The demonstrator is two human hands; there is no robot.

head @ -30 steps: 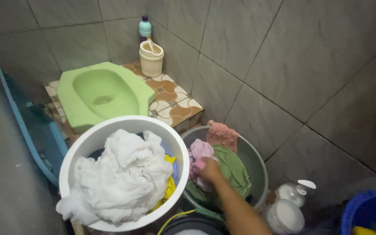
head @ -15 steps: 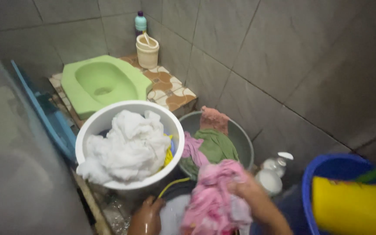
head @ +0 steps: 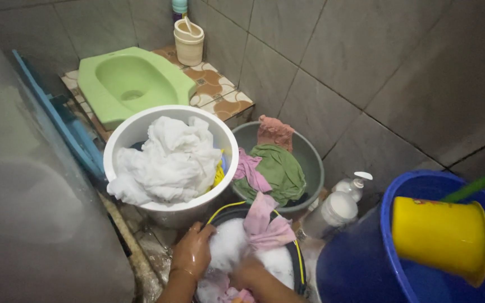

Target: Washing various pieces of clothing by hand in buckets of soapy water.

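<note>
Both hands, left (head: 193, 255) and right (head: 248, 275), fingers seemingly curled on limp pink cloth (head: 262, 224) in foamy black basin (head: 297, 264).

White bucket (head: 141, 126) heaped with white cloth (head: 166, 160), left of grey basin (head: 310, 163) holding green cloth (head: 276, 171). Green squat toilet (head: 130, 84) far left. Blue bucket (head: 360, 264), yellow scoop (head: 439, 235) near right. Pump bottle (head: 346, 188) between basin and blue bucket.

Both forearms are bare, with no sleeves in view. The left hand (head: 193, 255) is wet and glistening, with a thin bangle at the wrist. The right hand (head: 249, 273) wears no ring or glove.
</note>
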